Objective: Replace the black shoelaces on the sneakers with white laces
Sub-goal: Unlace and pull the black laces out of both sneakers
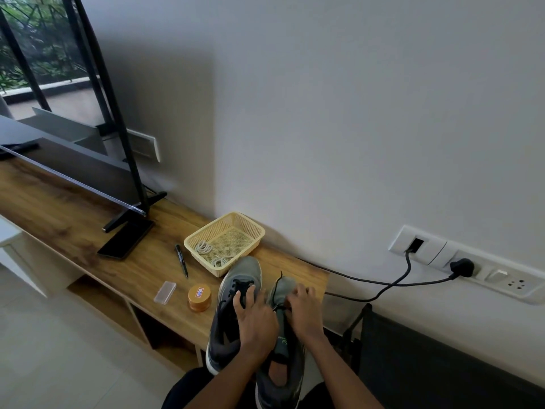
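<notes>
Right grip (303,308) on thin black lace (272,292)

Grey sneakers (240,278), black laces (240,286)

Grey sneakers (243,271) with black laces (240,286) lie side by side; white laces (203,247) coil in a basket (230,219).
</notes>
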### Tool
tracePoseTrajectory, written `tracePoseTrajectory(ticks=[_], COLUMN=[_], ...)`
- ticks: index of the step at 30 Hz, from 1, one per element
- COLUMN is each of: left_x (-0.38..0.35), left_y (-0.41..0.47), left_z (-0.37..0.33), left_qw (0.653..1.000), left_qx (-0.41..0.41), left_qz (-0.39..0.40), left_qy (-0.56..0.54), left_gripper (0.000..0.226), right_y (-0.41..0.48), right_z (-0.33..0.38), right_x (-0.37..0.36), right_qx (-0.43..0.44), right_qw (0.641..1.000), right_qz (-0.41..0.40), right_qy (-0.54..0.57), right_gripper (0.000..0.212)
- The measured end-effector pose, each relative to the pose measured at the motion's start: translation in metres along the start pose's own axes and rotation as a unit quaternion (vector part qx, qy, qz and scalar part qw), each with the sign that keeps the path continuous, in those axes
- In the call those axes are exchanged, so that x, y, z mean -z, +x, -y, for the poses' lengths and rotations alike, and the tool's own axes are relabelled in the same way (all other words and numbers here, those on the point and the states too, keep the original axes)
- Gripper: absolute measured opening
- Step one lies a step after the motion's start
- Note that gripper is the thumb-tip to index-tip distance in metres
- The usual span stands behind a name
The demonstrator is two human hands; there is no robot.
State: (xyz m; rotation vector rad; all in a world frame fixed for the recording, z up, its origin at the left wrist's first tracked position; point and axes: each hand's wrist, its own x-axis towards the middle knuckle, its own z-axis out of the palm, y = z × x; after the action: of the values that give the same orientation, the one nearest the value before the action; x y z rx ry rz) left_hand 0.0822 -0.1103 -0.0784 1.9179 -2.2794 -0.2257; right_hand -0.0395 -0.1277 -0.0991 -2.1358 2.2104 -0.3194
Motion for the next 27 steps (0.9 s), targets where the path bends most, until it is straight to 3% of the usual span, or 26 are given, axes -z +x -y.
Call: tracePoseTrajectory(ticks=[4,8,10,12,15,18,20,23,25,27], left_x=[-0.001,0.004,0.003,0.003,0.002,0.003,0.002,0.002,0.001,0.001], left_y=[0.006,0.006,0.006,0.007,0.005,0.004,0.004,0.005,0.005,0.004], left_z=[-0.002,-0.004,-0.005,-0.005,-0.006,-0.004,-0.002,-0.001,-0.001,0.000], left_qw=[1.000,1.000,1.000,1.000,1.000,1.000,1.000,1.000,1.000,1.000], left_qx=[-0.013,-0.016,-0.017,-0.013,-0.012,-0.009,-0.009,-0.008,-0.010,-0.012], left_qz=[0.001,0.008,0.016,0.018,0.025,0.021,0.021,0.023,0.022,0.020], left_qy=[0.009,0.008,0.005,0.006,0.001,-0.004,-0.001,0.007,0.012,0.010], left_gripper=[0.042,0.037,0.036,0.037,0.036,0.036,0.036,0.035,0.035,0.036], right_y=[0.002,-0.007,-0.013,-0.017,-0.017,-0.010,-0.002,0.005,0.005,0.004], right_z=[-0.004,-0.020,-0.033,-0.045,-0.052,-0.036,-0.023,-0.005,-0.002,0.001], right_x=[0.001,0.000,-0.001,-0.001,-0.002,0.006,0.013,0.012,0.004,-0.002], right_qx=[-0.036,-0.160,-0.277,-0.400,-0.478,-0.412,-0.301,-0.106,-0.043,-0.039], right_qw=[0.998,0.981,0.947,0.891,0.842,0.877,0.931,0.991,0.999,0.999], right_qz=[-0.044,-0.085,-0.106,-0.097,-0.072,-0.106,-0.097,-0.032,0.012,0.017], right_qy=[0.039,0.063,0.121,0.189,0.238,0.224,0.182,0.073,0.009,-0.009], right_gripper=[0.012,0.012,0.015,0.019,0.025,0.020,0.028,0.019,0.021,0.019])
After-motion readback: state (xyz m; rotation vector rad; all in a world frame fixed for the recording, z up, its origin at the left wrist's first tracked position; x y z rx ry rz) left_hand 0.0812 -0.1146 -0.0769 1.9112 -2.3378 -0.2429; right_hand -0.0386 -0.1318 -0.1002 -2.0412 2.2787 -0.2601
